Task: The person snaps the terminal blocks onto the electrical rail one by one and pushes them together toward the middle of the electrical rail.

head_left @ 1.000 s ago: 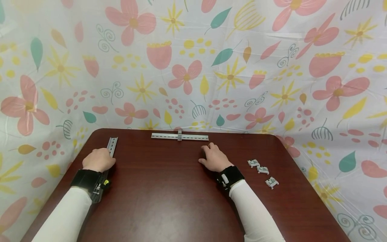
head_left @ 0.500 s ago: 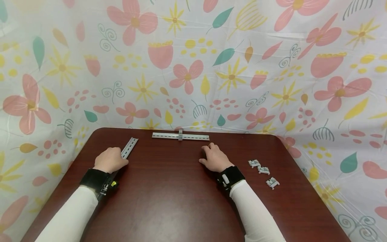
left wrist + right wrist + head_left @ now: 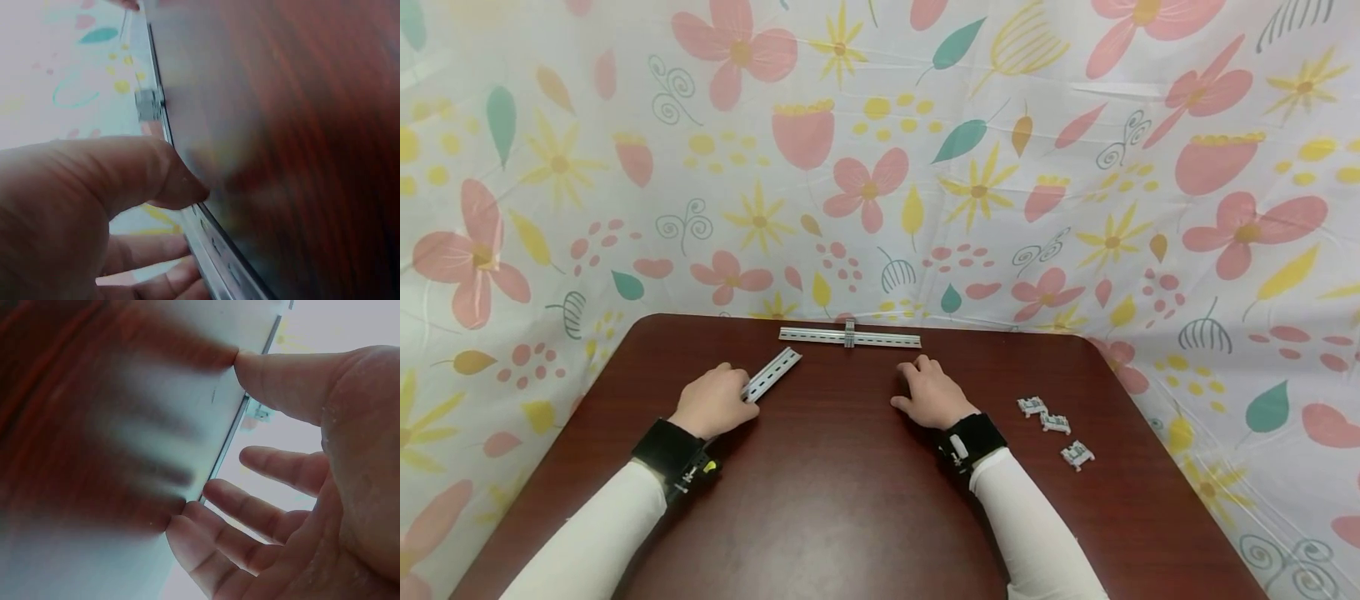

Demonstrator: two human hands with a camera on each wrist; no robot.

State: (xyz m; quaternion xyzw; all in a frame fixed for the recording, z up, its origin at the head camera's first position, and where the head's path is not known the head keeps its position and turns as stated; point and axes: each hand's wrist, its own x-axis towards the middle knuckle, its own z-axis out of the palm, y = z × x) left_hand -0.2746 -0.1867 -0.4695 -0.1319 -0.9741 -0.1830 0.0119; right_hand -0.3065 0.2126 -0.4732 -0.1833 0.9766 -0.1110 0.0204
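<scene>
My left hand (image 3: 713, 402) grips a slotted metal DIN rail (image 3: 772, 373), which slants away to the back right, close over the table. In the left wrist view the thumb lies along one edge of the rail (image 3: 219, 253) and the fingers curl round the other; part of the rail is hidden by the hand. My right hand (image 3: 934, 393) rests on the table right of centre, fingers loosely bent and apart. In the right wrist view the thumb (image 3: 281, 381) stands away from the fingers, and nothing lies between them.
Along the table's back edge lies another DIN rail (image 3: 887, 340) with a grey clip-on piece (image 3: 849, 333) at its middle. Several small grey-white slotted pieces (image 3: 1055, 422) lie right of my right hand. A flowered curtain (image 3: 880, 208) hangs behind the brown table (image 3: 820, 492).
My left hand has moved right from the table's left side, carrying the DIN rail, whose far end has swung rightward. The right hand stays in place.
</scene>
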